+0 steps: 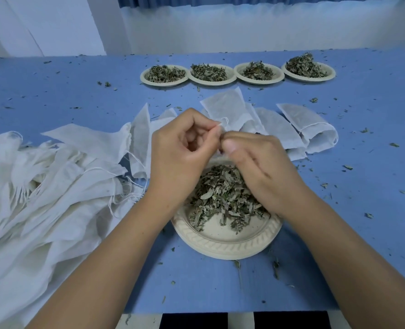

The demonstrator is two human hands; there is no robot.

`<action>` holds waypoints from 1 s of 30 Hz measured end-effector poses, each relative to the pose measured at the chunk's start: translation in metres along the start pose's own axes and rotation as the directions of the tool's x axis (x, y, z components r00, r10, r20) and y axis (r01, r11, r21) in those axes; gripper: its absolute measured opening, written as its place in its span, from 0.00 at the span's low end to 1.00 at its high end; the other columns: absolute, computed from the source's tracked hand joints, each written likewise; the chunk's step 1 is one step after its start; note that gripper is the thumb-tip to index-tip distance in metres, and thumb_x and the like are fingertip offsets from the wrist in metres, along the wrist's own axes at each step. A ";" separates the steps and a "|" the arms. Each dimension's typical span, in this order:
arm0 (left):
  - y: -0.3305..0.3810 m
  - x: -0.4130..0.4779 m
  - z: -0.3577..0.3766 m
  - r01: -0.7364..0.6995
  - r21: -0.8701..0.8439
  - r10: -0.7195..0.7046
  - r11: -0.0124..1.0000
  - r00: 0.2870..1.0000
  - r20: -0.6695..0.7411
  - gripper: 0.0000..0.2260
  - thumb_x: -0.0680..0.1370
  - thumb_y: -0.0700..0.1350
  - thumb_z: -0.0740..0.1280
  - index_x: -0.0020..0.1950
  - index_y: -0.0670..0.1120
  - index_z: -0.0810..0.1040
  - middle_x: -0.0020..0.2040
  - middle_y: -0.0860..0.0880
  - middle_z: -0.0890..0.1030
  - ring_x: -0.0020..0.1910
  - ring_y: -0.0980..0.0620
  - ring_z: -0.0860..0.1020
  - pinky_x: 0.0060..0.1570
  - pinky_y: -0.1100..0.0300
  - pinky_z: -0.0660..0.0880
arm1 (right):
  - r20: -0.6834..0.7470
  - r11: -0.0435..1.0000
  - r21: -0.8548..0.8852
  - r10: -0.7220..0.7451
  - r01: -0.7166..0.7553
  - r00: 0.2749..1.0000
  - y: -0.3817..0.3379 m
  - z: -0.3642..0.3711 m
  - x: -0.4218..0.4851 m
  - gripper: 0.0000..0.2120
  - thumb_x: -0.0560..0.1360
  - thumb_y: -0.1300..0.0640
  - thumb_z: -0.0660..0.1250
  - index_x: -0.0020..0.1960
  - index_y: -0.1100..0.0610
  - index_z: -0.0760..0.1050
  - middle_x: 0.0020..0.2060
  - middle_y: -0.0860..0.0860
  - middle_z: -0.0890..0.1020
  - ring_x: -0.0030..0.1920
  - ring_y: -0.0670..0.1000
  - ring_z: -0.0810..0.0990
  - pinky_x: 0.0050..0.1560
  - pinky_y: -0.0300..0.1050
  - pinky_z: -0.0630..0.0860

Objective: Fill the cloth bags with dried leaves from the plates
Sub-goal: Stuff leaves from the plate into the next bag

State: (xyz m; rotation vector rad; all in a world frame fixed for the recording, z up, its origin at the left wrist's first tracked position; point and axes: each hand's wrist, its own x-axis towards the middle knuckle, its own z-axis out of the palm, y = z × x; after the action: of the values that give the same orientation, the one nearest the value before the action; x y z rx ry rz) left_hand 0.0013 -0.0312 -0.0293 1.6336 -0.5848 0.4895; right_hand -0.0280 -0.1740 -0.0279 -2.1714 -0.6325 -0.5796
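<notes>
The left hand is pinching a thin white drawstring between thumb and forefinger, with the other fingers curled. The right hand is touching it fingertip to fingertip, fingers curled and thumb pressed in; what it is gripping cannot be told. Both hands are hovering over the near plate of dried leaves. Empty cloth bags are lying heaped at left on the blue table, and four far plates are sitting in a row

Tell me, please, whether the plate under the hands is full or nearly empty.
Partly full: dried leaves cover most of the plate; its near part shows bare.
</notes>
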 end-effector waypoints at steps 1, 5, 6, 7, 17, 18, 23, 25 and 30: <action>0.000 0.001 -0.001 0.013 0.002 -0.012 1.000 1.000 -0.027 0.07 0.77 0.37 0.70 0.43 0.48 0.78 0.33 0.49 0.79 0.30 0.56 0.73 0.30 0.63 0.71 | -0.081 0.997 0.079 -0.001 0.007 0.997 0.001 -0.004 0.001 0.20 0.80 0.55 0.51 0.43 0.58 0.81 0.40 0.51 0.83 0.38 0.41 0.78 0.39 0.38 0.74; 0.001 0.002 -0.003 0.023 -0.008 -0.024 1.000 0.999 -0.048 0.07 0.77 0.38 0.70 0.42 0.48 0.78 0.31 0.56 0.77 0.28 0.61 0.71 0.28 0.66 0.70 | -0.177 0.987 0.158 0.041 -0.013 0.983 0.003 -0.015 0.002 0.23 0.80 0.54 0.50 0.45 0.64 0.82 0.41 0.54 0.84 0.36 0.36 0.78 0.39 0.28 0.69; 0.002 0.001 -0.002 0.016 -0.020 -0.016 1.000 1.000 -0.014 0.07 0.77 0.38 0.70 0.42 0.48 0.78 0.31 0.57 0.77 0.27 0.61 0.71 0.28 0.66 0.69 | -0.080 0.995 0.092 0.058 -0.050 0.995 0.003 -0.012 0.002 0.24 0.80 0.52 0.50 0.44 0.64 0.81 0.39 0.53 0.83 0.37 0.40 0.78 0.38 0.34 0.71; 0.003 0.000 -0.002 0.008 -0.023 -0.008 1.000 1.000 0.020 0.07 0.77 0.38 0.70 0.42 0.48 0.78 0.31 0.57 0.77 0.28 0.61 0.72 0.28 0.67 0.69 | 0.028 0.996 0.042 0.079 -0.080 0.996 0.002 -0.007 0.000 0.25 0.79 0.50 0.50 0.43 0.64 0.80 0.38 0.53 0.82 0.37 0.43 0.78 0.38 0.41 0.72; 0.000 0.008 -0.009 0.092 0.007 -0.090 0.996 0.987 -0.133 0.08 0.77 0.40 0.70 0.40 0.52 0.78 0.32 0.57 0.77 0.29 0.58 0.73 0.30 0.64 0.71 | -0.230 0.950 0.284 0.197 -0.128 0.953 0.002 -0.026 0.004 0.15 0.79 0.57 0.60 0.40 0.57 0.82 0.38 0.53 0.85 0.26 0.44 0.74 0.27 0.39 0.68; 0.001 0.007 -0.008 0.091 0.007 -0.089 0.996 0.989 -0.116 0.08 0.77 0.40 0.70 0.40 0.52 0.78 0.32 0.57 0.77 0.28 0.58 0.73 0.30 0.64 0.71 | -0.175 0.968 0.230 0.141 -0.099 0.974 0.000 -0.021 0.003 0.11 0.78 0.58 0.64 0.41 0.58 0.82 0.38 0.51 0.84 0.29 0.48 0.77 0.28 0.45 0.70; 0.005 0.005 -0.007 0.052 0.027 -0.051 0.998 0.998 -0.021 0.08 0.77 0.40 0.70 0.41 0.51 0.78 0.30 0.59 0.78 0.28 0.62 0.73 0.30 0.66 0.72 | 0.098 0.999 0.045 0.018 -0.022 0.995 0.003 -0.007 0.002 0.07 0.72 0.57 0.74 0.41 0.52 0.75 0.29 0.41 0.74 0.25 0.44 0.68 0.30 0.37 0.64; 0.005 0.004 -0.005 0.046 0.031 -0.047 0.998 0.999 0.007 0.08 0.76 0.39 0.71 0.41 0.51 0.79 0.30 0.58 0.78 0.28 0.62 0.72 0.31 0.67 0.71 | 0.193 0.998 -0.063 0.035 -0.024 0.981 0.005 -0.006 0.002 0.10 0.72 0.55 0.74 0.41 0.49 0.71 0.28 0.42 0.69 0.27 0.41 0.70 0.31 0.35 0.61; 0.003 0.004 -0.006 0.053 0.056 -0.050 0.997 0.998 -0.043 0.07 0.76 0.39 0.71 0.41 0.50 0.79 0.33 0.55 0.79 0.30 0.59 0.74 0.33 0.68 0.71 | -0.076 0.998 0.068 0.020 -0.015 0.997 0.004 -0.017 0.003 0.05 0.75 0.58 0.68 0.45 0.57 0.82 0.32 0.41 0.79 0.24 0.45 0.66 0.28 0.38 0.62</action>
State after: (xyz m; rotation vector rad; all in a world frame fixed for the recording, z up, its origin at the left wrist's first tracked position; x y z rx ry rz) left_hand 0.0030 -0.0260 -0.0239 1.6841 -0.5004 0.5051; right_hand -0.0266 -0.1888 -0.0184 -2.0797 -0.5832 -0.6201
